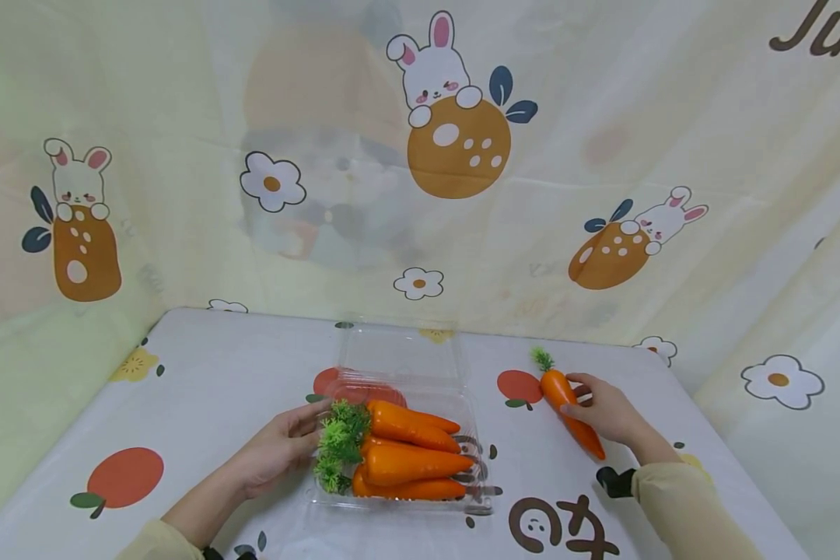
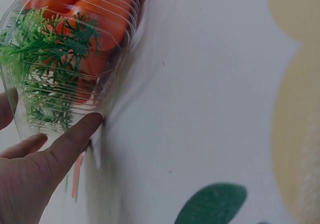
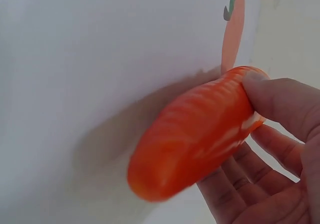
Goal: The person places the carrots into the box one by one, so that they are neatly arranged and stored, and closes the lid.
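A clear plastic clamshell box (image 1: 479,467) lies on the table with its ridged lid (image 1: 400,358) folded open toward the back. Several orange carrots (image 1: 416,461) lie inside, pointed ends to the right and green tops (image 1: 339,443) to the left. My left hand (image 1: 276,451) touches the box's left end, its fingers extended along the clear wall in the left wrist view. Right of the box, my right hand (image 1: 609,411) pinches another carrot (image 3: 195,134) between thumb and fingers. That carrot slants, its leafy top (image 1: 542,358) pointing to the back left and its tip toward me.
The table is covered by a white cloth (image 1: 203,389) printed with fruit, flowers and dark lettering. Behind it and at both sides hangs a pale curtain (image 1: 350,233) with rabbit prints. In the right wrist view the held carrot casts a shadow on the cloth.
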A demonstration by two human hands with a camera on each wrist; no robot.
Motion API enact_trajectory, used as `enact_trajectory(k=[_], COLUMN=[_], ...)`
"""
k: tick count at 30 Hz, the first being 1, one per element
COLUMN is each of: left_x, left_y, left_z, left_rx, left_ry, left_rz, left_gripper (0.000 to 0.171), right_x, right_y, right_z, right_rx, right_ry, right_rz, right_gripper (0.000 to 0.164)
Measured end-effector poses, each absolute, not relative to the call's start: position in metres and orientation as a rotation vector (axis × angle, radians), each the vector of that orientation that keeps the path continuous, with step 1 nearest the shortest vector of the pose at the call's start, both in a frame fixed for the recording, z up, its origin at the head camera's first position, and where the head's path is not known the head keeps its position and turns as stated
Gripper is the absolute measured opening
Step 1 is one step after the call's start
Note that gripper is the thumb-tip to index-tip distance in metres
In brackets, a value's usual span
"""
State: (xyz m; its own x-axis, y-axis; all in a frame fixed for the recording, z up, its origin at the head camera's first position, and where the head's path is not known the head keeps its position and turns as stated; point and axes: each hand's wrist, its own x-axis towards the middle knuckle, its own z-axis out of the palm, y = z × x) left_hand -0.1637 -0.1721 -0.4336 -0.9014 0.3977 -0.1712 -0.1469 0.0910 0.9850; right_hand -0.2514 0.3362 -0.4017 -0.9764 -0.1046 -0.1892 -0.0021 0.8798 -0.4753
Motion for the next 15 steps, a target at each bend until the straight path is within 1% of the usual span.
enact_trajectory(k=[8,15], left_x=[-0.164,-0.165], left_y=[-0.171,-0.171], left_z=[-0.432,-0.433], left_rx=[0.254,0.254], left_ry=[1.987,1.980], left_rz=[1.864,1.870], left_gripper=[0.062,0.063], right_x=[-0.250,-0.247], right_y=[0.339,0.341], right_z=[-0.394,-0.385], right_rx=[-0.093,-0.098], right_ry=[2.855,2.854], right_rz=[-0.730,-0.805], right_gripper=[0.065,0.068])
